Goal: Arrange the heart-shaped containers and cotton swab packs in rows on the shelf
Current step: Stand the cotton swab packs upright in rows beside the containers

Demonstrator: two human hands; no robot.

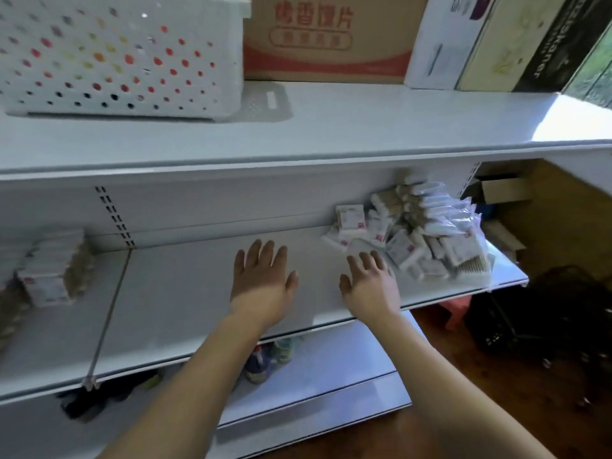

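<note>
Shelf [185, 293] space lies bare before us, room for rows. Cotton swab packs [427, 236] sit heaped at its right end, unsorted. Our left hand [263, 276] hovers flat and released; our right hand [369, 284], fingers spread, holding nothing, reaches beside the heap.

white shelf [185, 293], white perforated basket [119, 54], red-printed brown carton [328, 38]

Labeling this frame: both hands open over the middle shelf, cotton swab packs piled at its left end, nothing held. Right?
Wrong on the side. The head view shows the loose pile of cotton swab packs at the right end of the middle shelf, beside the right hand. Left hand and right are both open, holding nothing.
</note>
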